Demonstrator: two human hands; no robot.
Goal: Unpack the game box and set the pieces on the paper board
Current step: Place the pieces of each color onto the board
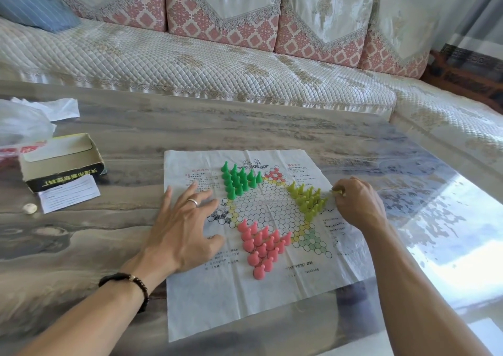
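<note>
Pinching a yellow-green piece (pixel 338 191) in right hand (pixel 356 203) beside yellow-green cluster (pixel 309 201) on paper board (pixel 245 301); left hand (pixel 182 230) flat, fingers spread, pressing board; game box (pixel 61 162) on tabletop (pixel 109 246), far left.

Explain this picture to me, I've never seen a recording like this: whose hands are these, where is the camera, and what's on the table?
There is no machine here. The single picture comes from a camera worn on a person's head, looking forward and down, so both arms reach in from the bottom edge.

The left hand, with a ring and a beaded bracelet, lies flat with spread fingers on the creased white paper game board, on a marble-patterned table.

The right hand pinches a small yellow-green plastic piece at the board's right side.

Three groups of cone-shaped pawns stand on the printed star: dark green pawns, yellow-green pawns and pink pawns.

To the left lie the open cardboard game box, a printed paper slip and a crumpled clear plastic bag. A quilted sofa stands behind.
</note>
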